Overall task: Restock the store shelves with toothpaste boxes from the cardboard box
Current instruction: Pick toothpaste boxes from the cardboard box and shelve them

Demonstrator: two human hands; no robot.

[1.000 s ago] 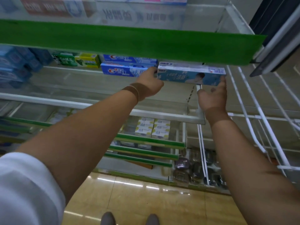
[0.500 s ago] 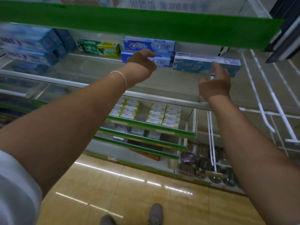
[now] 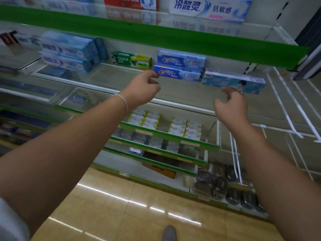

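Nearest us, a grey shoe [image 3: 168,232] stands on the glossy tan floor [image 3: 121,202]. Our two forearms reach up and forward toward the shelf [image 3: 182,94]; a thin bracelet [image 3: 123,101] circles the left wrist. The left hand [image 3: 142,87] hangs with fingers loosely curled and holds nothing, its fingertips just beside the left end of the lower Crest box [image 3: 178,73]. The right hand [image 3: 231,105] is likewise loosely curled and empty, its fingertips close below the pale blue box [image 3: 233,80]; we cannot tell whether they touch it. That pale blue box lies flat on the shelf, just right of the two stacked Crest boxes, the upper Crest box [image 3: 181,60] set slightly farther back. Left of these lies a green Darlie box [image 3: 131,60], and farther left a stack of light blue boxes [image 3: 67,51]. Below, lower shelves carry small yellow-white boxes [image 3: 185,127]. Above, beyond the green edge strip [image 3: 156,37], the top shelf holds a white-and-blue box [image 3: 210,7].
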